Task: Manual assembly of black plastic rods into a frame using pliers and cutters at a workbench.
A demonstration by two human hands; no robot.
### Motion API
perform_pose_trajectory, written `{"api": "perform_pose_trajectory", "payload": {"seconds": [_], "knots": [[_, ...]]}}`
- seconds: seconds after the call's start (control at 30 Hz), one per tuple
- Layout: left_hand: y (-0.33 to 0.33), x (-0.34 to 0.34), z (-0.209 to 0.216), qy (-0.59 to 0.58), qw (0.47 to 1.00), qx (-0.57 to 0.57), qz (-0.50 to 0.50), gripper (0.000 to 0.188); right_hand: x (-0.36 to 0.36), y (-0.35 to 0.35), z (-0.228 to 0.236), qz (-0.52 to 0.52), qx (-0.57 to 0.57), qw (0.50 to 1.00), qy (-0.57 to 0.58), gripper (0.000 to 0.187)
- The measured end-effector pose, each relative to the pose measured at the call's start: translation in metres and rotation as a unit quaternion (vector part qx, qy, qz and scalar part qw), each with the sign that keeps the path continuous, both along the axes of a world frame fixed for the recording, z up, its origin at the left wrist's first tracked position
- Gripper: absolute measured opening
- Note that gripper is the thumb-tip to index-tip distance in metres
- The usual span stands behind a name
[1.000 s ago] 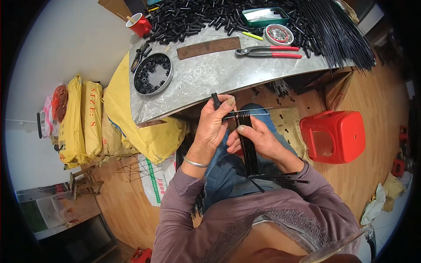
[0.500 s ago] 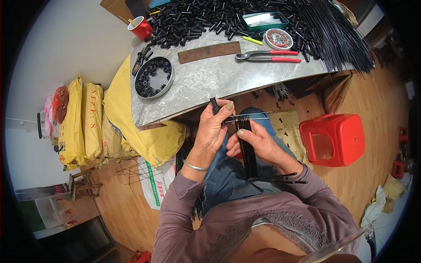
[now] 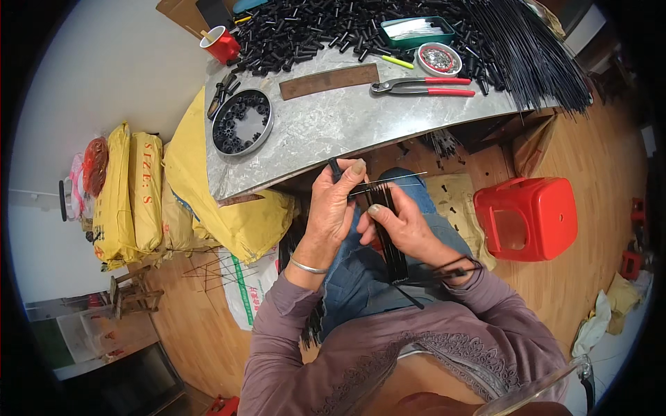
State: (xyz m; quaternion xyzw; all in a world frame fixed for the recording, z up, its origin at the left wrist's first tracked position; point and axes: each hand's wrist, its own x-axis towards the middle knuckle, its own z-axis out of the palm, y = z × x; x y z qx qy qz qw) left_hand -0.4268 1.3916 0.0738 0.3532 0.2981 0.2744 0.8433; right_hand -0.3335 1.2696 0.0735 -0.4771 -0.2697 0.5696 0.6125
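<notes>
My left hand (image 3: pixel 331 211) is closed round a short black tube (image 3: pixel 336 168) whose end sticks up past the fingers. Two thin pale rods (image 3: pixel 409 177) run out to the right from beside it. Below these rods hangs a row of slim black strips (image 3: pixel 395 262), side by side, reaching down over my lap. My right hand (image 3: pixel 404 229) is closed on the strips near their upper ends, its thumb lying across them. Other dark thin pieces (image 3: pixel 451 269) stick out by my right wrist, blurred. The fingers hide how the strips join the rods.
A grey table (image 3: pixel 312 128) bears a heap of black tubes (image 3: pixel 291 35), a round tin (image 3: pixel 269 132) of small black parts, red-handled pincers (image 3: pixel 430 87) and long black rods (image 3: pixel 524 55). A red stool (image 3: pixel 562 215) stands right; yellow sacks (image 3: pixel 149 194) stand left.
The black tube in my left hand has tilted and shows less. My right hand has shifted slightly, and the strips look more spread near the top. The dark pieces by the wrist have moved.
</notes>
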Motion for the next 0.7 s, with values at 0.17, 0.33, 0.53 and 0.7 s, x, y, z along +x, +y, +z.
{"api": "perform_pose_trajectory", "payload": {"seconds": [0.17,0.33,0.53,0.7], "knots": [[-0.006,-0.001,0.007,0.014,0.999,0.006,0.041,0.017,-0.004,0.000,0.010,-0.019,-0.020,0.999,-0.040,0.029],[-0.011,0.000,0.006,0.019,0.997,0.015,0.076,0.016,-0.003,0.000,0.007,-0.018,-0.018,1.000,-0.013,0.033],[-0.012,0.002,0.011,0.011,0.996,0.016,0.091,0.016,-0.001,-0.001,0.003,-0.012,0.005,1.000,0.017,0.034],[-0.005,-0.008,0.014,0.109,0.972,0.201,0.060,0.019,0.003,-0.003,-0.003,-0.033,-0.005,0.999,0.015,0.030]]}}
